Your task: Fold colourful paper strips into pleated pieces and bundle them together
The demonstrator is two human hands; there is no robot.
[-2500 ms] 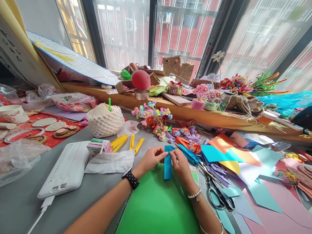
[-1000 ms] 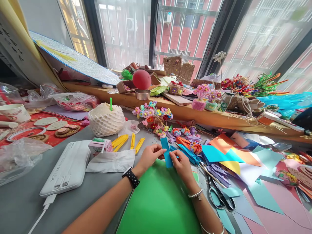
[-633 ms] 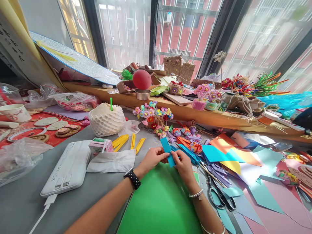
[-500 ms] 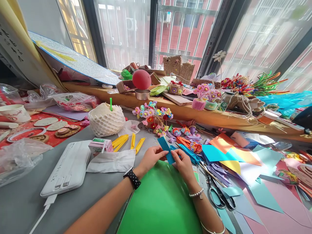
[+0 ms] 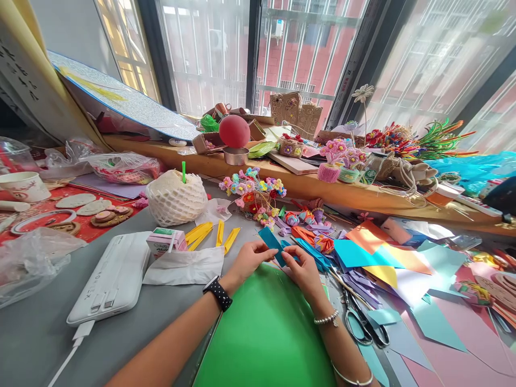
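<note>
A narrow blue strip of paper (image 5: pixel 267 238) is held up between both hands, above the far end of a green board (image 5: pixel 270 333). My left hand (image 5: pixel 252 262) pinches its left side between thumb and fingers. On the other side, my right hand (image 5: pixel 301 269) pinches the lower right part, which the fingers partly cover. Just beyond the hands lie folded blue strips (image 5: pixel 314 253), orange strips and purple scraps. Folded yellow paper strips (image 5: pixel 199 235) rest to the left of my left hand.
Scissors (image 5: pixel 360 317) lie right of the board beside coloured paper sheets (image 5: pixel 439 325). To the left are a white power bank (image 5: pixel 110 279), a pink drink carton (image 5: pixel 167 240) and a netted coconut (image 5: pixel 176 199). A wooden ledge (image 5: pixel 298 174) holding crafts runs behind.
The blue strip has tilted a little and shows less of its lower end. Both hands keep their pinch and have barely shifted.
</note>
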